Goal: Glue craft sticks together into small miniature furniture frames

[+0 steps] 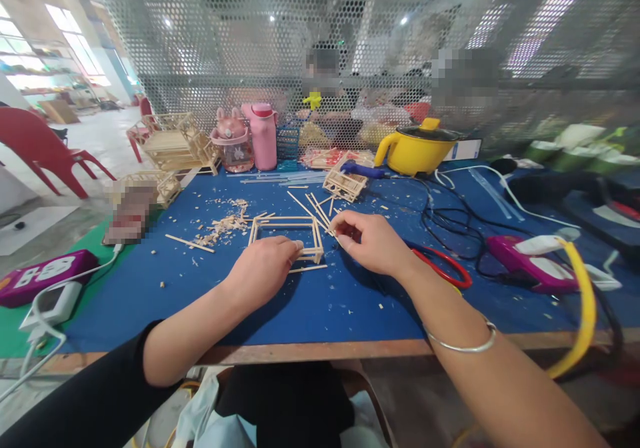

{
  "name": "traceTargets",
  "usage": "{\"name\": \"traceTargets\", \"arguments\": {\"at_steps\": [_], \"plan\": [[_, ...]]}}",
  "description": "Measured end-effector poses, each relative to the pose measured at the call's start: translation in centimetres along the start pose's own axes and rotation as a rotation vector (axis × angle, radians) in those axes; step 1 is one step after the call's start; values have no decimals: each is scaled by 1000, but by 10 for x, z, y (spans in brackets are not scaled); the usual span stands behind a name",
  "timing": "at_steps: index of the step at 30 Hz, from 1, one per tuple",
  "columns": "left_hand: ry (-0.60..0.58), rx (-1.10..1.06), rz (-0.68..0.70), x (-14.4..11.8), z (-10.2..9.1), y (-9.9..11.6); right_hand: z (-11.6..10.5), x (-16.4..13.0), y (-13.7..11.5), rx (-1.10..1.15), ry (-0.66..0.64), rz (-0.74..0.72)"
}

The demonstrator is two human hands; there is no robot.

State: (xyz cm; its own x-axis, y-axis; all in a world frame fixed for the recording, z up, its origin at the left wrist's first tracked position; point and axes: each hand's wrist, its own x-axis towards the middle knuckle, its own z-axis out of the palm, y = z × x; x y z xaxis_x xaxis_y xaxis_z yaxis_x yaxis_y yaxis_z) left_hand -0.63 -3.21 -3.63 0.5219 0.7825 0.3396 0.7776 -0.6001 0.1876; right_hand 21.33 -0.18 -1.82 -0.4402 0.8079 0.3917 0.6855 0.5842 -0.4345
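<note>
A small box-shaped frame of thin wooden sticks [285, 219] stands on the blue work surface in front of me. My left hand [265, 268] is closed over its near side, with thumb and fingers covering part of it. Just right of the frame, my right hand [373, 241] pinches the end of a thin wooden stick [325, 220]; its fingertips partly hide the grip. More loose sticks fan out beside those fingers. One stick [310, 269] lies in front of the frame, and another stick [190, 243] lies to its left.
Wood scraps [225, 227] are strewn left of the frame. Behind stand a pink bottle [263, 138], a yellow pot [420, 151], a blue glue gun [363, 169] and a small wooden model [345, 183]. Red-handled pliers or scissors [450, 275] and tangled cables [455, 218] lie at right.
</note>
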Motion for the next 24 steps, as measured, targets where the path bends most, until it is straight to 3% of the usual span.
{"name": "traceTargets", "arguments": {"at_steps": [6, 8, 10, 12, 15, 20, 24], "plan": [[177, -74, -17, -9, -21, -5, -1, -2, -1, -3, 46, 16], [312, -109, -145, -23, -35, -12, -4, -2, -1, -12, 113, 57], [491, -140, -366, -42, -45, -21, -7, 0, 0, -34, 169, 116], [585, -184, -532, -62, -46, -26, -11, 6, 6, -102, 130, 154], [527, -263, -627, -84, -36, -28, -16, 23, 20, -268, -38, 167], [384, -258, -599, -96, -14, -24, -34, 48, 43, -455, -332, 287], [359, -233, -485, -100, -6, -28, -43, 54, 46, -413, -388, 299]]}}
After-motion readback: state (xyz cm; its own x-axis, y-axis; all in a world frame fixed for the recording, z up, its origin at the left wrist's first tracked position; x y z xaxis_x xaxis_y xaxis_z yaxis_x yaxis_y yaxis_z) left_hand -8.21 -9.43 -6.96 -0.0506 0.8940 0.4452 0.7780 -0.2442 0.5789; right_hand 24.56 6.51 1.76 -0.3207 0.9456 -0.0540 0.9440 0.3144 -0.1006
